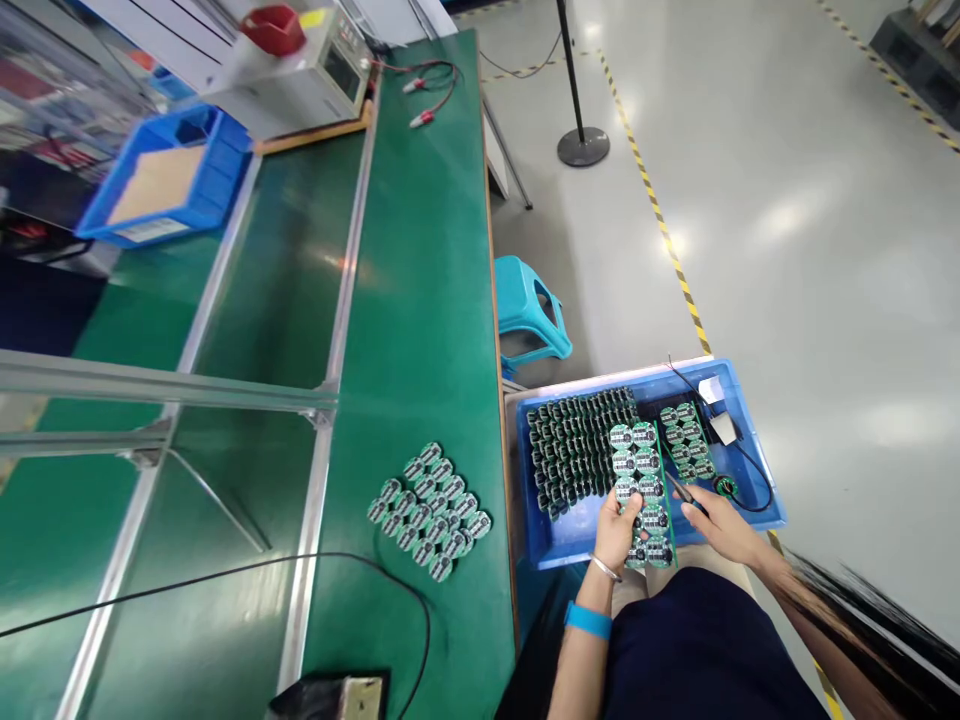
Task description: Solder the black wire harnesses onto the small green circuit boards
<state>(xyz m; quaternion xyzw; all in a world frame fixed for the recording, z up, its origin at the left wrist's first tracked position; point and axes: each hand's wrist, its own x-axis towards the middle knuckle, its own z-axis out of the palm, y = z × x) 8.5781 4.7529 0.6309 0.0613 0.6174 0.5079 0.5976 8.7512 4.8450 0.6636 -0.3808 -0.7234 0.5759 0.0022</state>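
Observation:
My left hand [616, 530] is closed on the lower part of a panel of round green circuit boards [645, 462], thumb on its face. The panel is held over a blue plastic bin [559, 555], with a thin green strip along its right edge. In my right hand [716, 522] is a slim dark pointed tool [682, 492], its tip at the panel's right edge; its exact kind is unclear. Many stacked circuit board panels [574, 450] stand in rows at the bin's left. Another board panel [686, 440] lies at the right, near a single round board [725, 486].
More board panels [431, 515] lie on the green workbench [420, 300] to my left. A black cable [300, 556] crosses the bench. Beyond are a turquoise stool [529, 305], a bench instrument [315, 80], another blue bin [217, 170] and a stand base [583, 147].

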